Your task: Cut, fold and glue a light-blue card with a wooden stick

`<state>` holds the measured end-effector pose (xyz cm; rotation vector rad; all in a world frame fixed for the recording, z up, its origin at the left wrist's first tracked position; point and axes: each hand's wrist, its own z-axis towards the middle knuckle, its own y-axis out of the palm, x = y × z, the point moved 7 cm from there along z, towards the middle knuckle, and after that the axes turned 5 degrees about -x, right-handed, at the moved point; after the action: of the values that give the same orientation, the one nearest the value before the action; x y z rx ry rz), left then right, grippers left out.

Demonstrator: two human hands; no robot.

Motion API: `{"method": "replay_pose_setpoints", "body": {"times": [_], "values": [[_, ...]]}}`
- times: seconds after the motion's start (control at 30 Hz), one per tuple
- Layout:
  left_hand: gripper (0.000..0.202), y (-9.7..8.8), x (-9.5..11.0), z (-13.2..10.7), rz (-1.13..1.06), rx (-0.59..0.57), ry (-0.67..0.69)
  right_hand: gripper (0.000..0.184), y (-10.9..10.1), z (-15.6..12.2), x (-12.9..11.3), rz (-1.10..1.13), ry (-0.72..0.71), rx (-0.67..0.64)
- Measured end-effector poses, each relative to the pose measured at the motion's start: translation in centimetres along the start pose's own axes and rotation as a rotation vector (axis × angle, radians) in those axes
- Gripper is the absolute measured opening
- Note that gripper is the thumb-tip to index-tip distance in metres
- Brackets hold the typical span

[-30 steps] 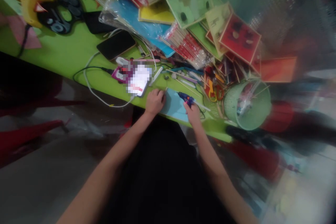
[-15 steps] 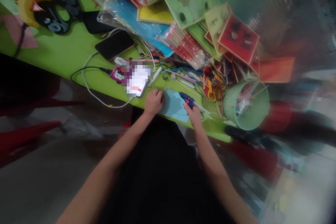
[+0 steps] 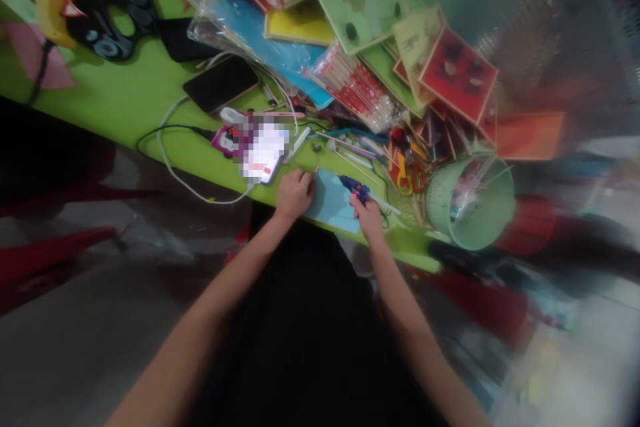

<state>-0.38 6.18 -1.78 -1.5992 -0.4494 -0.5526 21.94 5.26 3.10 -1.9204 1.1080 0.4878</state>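
A light-blue board [image 3: 333,203] with a thin wooden edge lies at the front edge of the green table. My left hand [image 3: 295,195] is closed, its fingers curled at the board's left edge; the fingertips are hidden. Wrapped round a small dark-blue hot glue gun [image 3: 356,188], my right hand [image 3: 369,217] is over the board's right side. The gun's nozzle points left above the board, and a whitish glue stick [image 3: 386,205] juts out behind it. Left of the board lies a lit phone [image 3: 264,153], partly blurred out, with a white cable plugged in.
Scissors [image 3: 404,177] and scattered sticks lie beyond the board. A pale green basket [image 3: 470,203] stands to the right. Framed coloured boards [image 3: 459,75] and bagged sticks [image 3: 355,87] pile up behind. A dark phone [image 3: 221,84] and a yellow-black tool [image 3: 65,3] are at left.
The whole view has shifted very slightly. Both hands, the glue gun and the blue board stay practically in the same place.
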Motion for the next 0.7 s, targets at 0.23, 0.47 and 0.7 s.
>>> {"method": "replay_pose_setpoints", "body": {"times": [0.23, 0.47, 0.7], "values": [[0.027, 0.0, 0.0, 0.1, 0.016, 0.000, 0.001, 0.054, -0.3, -0.1, -0.2, -0.058, -0.001, -0.008], [0.027, 0.0, 0.0, 0.1, 0.021, 0.006, -0.002, 0.056, -0.1, -0.2, -0.4, -0.055, -0.008, -0.013], [0.028, -0.1, 0.0, 0.0, 0.015, 0.005, 0.000, 0.053, 0.6, 0.0, -1.1, -0.069, -0.024, -0.025]]}}
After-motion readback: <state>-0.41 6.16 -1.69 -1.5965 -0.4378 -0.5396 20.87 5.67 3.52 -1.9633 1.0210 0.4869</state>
